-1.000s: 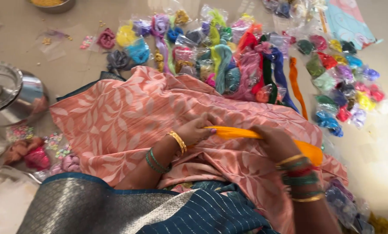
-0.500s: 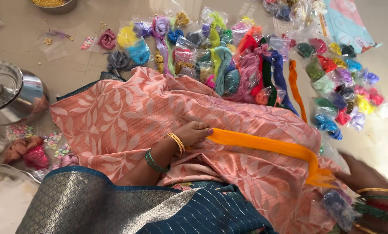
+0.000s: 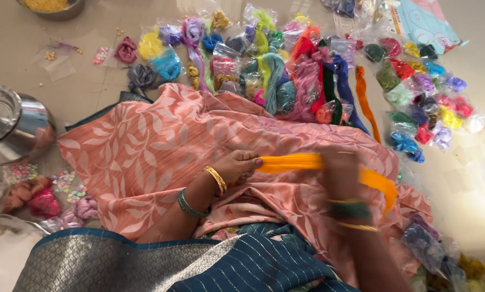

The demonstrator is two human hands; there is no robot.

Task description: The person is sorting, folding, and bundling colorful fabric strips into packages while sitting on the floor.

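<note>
Beige floor tiles hold bagged colourful thread skeins beyond our peach leaf-patterned cloth; our left hand pinches an orange thread bundle, our blurred right hand fingers wrapped around it.

Two hands, one orange strand

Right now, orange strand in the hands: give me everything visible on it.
The orange strand is a flat, soft bundle of bright orange thread or fibre, stretched about level over the peach cloth on the lap. The left hand pinches its left end. The blurred right hand crosses its middle; its grip is unclear. Beyond that hand the strand bends down and hangs loose.
</note>
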